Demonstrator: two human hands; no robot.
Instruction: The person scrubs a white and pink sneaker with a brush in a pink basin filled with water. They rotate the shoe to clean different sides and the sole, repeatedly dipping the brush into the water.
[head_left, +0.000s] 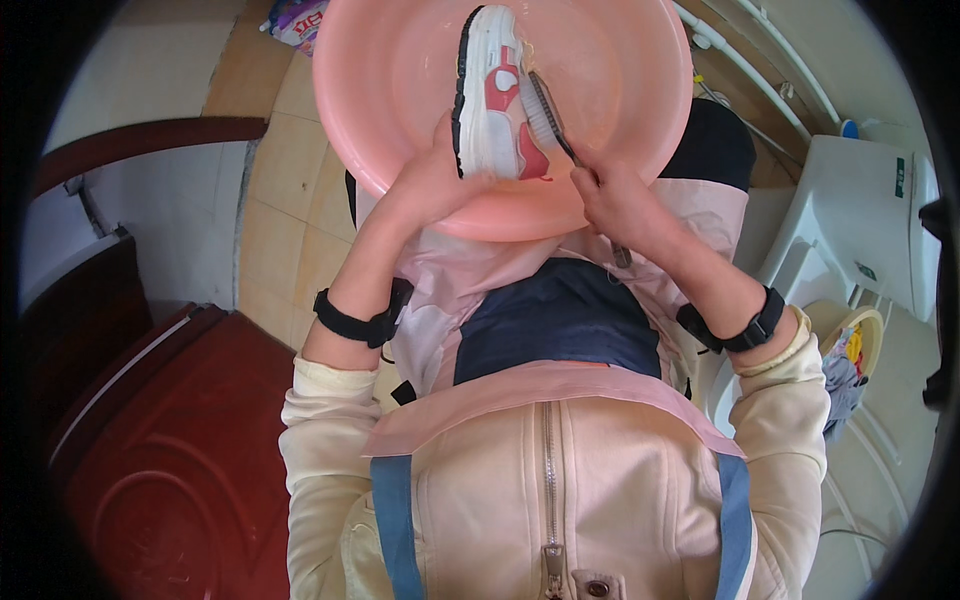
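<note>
My left hand grips the heel end of a white and pink sneaker, which lies on its side with its dark-edged sole towards the left. In my right hand is the handle of a scrubbing brush; its pale bristles are against or close to the shoe's upper, on the right side. Both the shoe and the brush head are over the inside of a large pink plastic basin. The end of the brush handle sticks out below my right hand. Part of my left fingers is hidden behind the shoe.
The basin rests by my knees, over a pink and navy apron. A printed plastic bag is on the tiled floor at upper left. A dark red door panel stands left. At right are white pipes, a toilet tank and a cloth-filled basket.
</note>
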